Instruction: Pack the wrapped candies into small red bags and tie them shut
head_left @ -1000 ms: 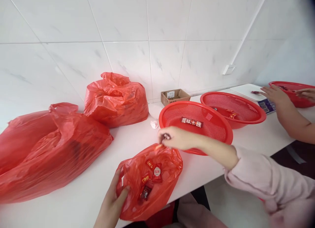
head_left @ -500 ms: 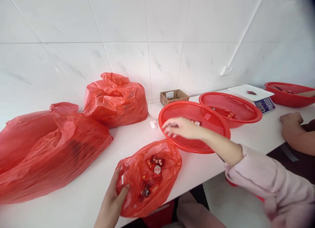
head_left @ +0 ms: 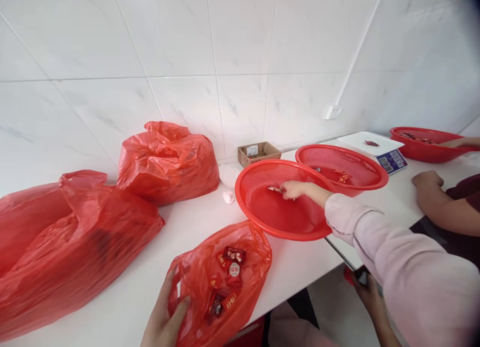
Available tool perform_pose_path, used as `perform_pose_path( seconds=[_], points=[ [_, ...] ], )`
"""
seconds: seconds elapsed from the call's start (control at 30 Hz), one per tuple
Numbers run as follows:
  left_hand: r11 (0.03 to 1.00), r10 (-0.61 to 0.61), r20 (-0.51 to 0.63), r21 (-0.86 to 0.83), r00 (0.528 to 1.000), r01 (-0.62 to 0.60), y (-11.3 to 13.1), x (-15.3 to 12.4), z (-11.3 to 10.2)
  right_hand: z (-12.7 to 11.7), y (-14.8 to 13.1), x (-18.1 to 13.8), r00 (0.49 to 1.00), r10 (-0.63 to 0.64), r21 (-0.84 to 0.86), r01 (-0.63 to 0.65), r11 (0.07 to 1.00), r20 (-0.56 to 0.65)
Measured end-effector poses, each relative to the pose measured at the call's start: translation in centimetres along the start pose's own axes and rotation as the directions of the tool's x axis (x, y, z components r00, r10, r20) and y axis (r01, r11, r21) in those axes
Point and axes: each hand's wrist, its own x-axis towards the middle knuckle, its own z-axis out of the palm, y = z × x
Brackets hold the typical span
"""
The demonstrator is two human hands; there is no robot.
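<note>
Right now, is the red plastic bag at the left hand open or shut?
Open. The red plastic bag gapes at the mouth, showing several wrapped sweets inside, with the left hand holding one edge.

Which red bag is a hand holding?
The front bag, beside the nearest basket: the left hand holds its edge, and packets show inside. No hand touches the large bag at far left or the bag behind it.

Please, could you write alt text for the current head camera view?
A person's left hand holds an open red bag containing small wrapped packets; the right hand grips a wrapped bar inside a red basket.
</note>
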Motion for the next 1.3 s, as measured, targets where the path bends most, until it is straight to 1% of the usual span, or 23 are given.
perform_pose_path(
  seconds=[0.07, 0.13, 0.2, 0.23, 0.27, 0.33, 0.37, 0.43, 0.53, 0.67, 0.73, 0.83, 0.87, 0.97, 1.03, 1.07, 1.1, 1.17, 1.2, 1.23, 1.27, 1.3],
  points=[
    [1.000, -0.008, -0.001, 0.003, 1.000, 0.008, 0.2, -0.1, 0.0, -0.7, -1.1, -0.8, 0.997, -0.075, 0.130, 0.074, 0.989, -0.002],
    [1.000, -0.007, -0.014, -0.004, 1.000, 0.007, 0.3, -0.3, -0.1, -1.2, -2.5, -2.1, 0.987, -0.160, 0.247, 0.162, 0.955, -0.029],
    [1.000, -0.007, -0.023, -0.008, 1.000, 0.007, 0.4, -0.4, -0.1, -1.4, -4.0, -3.6, 0.964, -0.265, 0.389, 0.256, 0.885, -0.032],
    [1.000, -0.011, -0.025, -0.007, 1.000, 0.010, 0.4, -0.5, -0.1, -1.4, -4.8, -4.4, 0.943, -0.331, 0.490, 0.295, 0.820, -0.013],
    [1.000, -0.015, -0.027, -0.004, 1.000, 0.015, 0.4, -0.5, -0.1, -1.3, -5.5, -5.1, 0.916, -0.401, 0.599, 0.315, 0.736, 0.011],
    [1.000, -0.013, -0.025, -0.001, 1.000, 0.013, 0.4, -0.6, 0.0, -0.9, -6.9, -6.4, 0.854, -0.519, 0.780, 0.298, 0.550, 0.040],
    [1.000, -0.003, -0.022, -0.004, 1.000, 0.003, 0.4, -0.6, 0.0, -0.6, -7.6, -7.0, 0.831, -0.554, 0.829, 0.278, 0.485, 0.045],
    [1.000, 0.024, -0.016, -0.016, 1.000, -0.025, 0.4, -0.6, 0.0, 0.1, -8.9, -8.1, 0.810, -0.585, 0.859, 0.265, 0.438, 0.048],
    [0.999, 0.043, -0.003, -0.030, 0.999, -0.043, 0.2, -0.5, -0.2, 1.6, -10.7, -9.3, 0.782, -0.620, 0.864, 0.268, 0.426, 0.063],
    [0.999, 0.024, 0.057, -0.030, 0.998, -0.023, 0.1, -0.4, -0.8, 4.1, -12.5, -10.3, 0.744, -0.659, 0.891, 0.224, 0.396, 0.106],
    [0.999, 0.021, 0.082, -0.028, 0.996, -0.019, 0.2, -0.5, -0.9, 5.1, -13.1, -10.5, 0.755, -0.648, 0.909, 0.194, 0.368, 0.101],
    [0.999, 0.005, 0.082, -0.048, 0.997, -0.001, 0.5, -0.8, -0.8, 6.1, -13.6, -10.5, 0.805, -0.589, 0.934, 0.151, 0.324, 0.074],
    [0.998, -0.001, 0.075, -0.061, 0.997, 0.006, 0.5, -0.9, -0.8, 6.2, -13.7, -10.4, 0.814, -0.577, 0.942, 0.141, 0.305, 0.065],
    [0.996, 0.002, 0.059, -0.091, 0.998, 0.004, 0.4, -0.9, -0.6, 6.6, -13.9, -10.3, 0.818, -0.573, 0.958, 0.120, 0.261, 0.053],
    [0.995, 0.012, 0.067, -0.101, 0.998, -0.006, 0.0, -0.7, -0.6, 7.0, -13.9, -10.2, 0.819, -0.572, 0.954, 0.131, 0.268, 0.049],
    [0.995, 0.016, 0.070, -0.100, 0.997, -0.009, -0.2, -0.6, -0.6, 7.3, -14.0, -10.2, 0.816, -0.576, 0.943, 0.152, 0.294, 0.048],
    [0.996, 0.020, 0.072, -0.094, 0.997, -0.013, -0.3, -0.5, -0.6, 7.7, -14.0, -10.2, 0.805, -0.591, 0.922, 0.189, 0.338, 0.051],
    [0.997, 0.027, 0.065, -0.075, 0.997, -0.022, -0.5, -0.3, -0.6, 8.8, -14.1, -10.2, 0.770, -0.635, 0.813, 0.331, 0.479, 0.061],
    [0.997, 0.028, 0.055, -0.069, 0.998, -0.024, -0.4, -0.3, -0.6, 9.4, -14.1, -10.3, 0.756, -0.651, 0.706, 0.426, 0.566, 0.066],
    [0.998, 0.027, 0.043, -0.064, 0.999, -0.024, -0.3, -0.3, -0.7, 10.0, -14.1, -10.3, 0.753, -0.655, 0.560, 0.515, 0.650, 0.068],
    [0.998, 0.024, 0.030, -0.061, 0.999, -0.023, -0.2, -0.3, -0.8, 10.7, -14.0, -10.3, 0.760, -0.648, 0.387, 0.581, 0.716, 0.059],
    [0.998, 0.026, 0.013, -0.055, 1.000, -0.025, 0.0, -0.3, -1.0, 11.3, -13.8, -10.2, 0.772, -0.634, 0.209, 0.614, 0.761, 0.040]
  ],
)
